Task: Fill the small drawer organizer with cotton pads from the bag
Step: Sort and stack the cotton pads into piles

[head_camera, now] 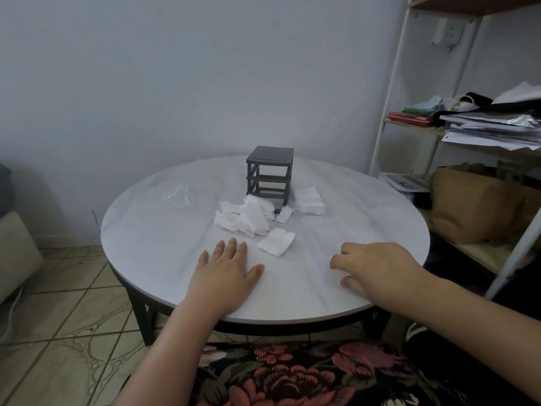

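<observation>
Both empty, left hand [225, 271] flat, right hand [377, 268] loosely curled; the nearest cotton pads [276, 241] lie just ahead, nearer the left.

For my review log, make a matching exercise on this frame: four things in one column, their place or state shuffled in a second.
1. drawer organizer
2. clear bag
3. left hand
4. lone pad bundle

A. palm down, fingers straight, on the table
B. dark grey, at the far middle of the table
C. white, the pads closest to the person
D. crumpled, left of the organizer

Pairs: 1-B, 2-D, 3-A, 4-C
</observation>
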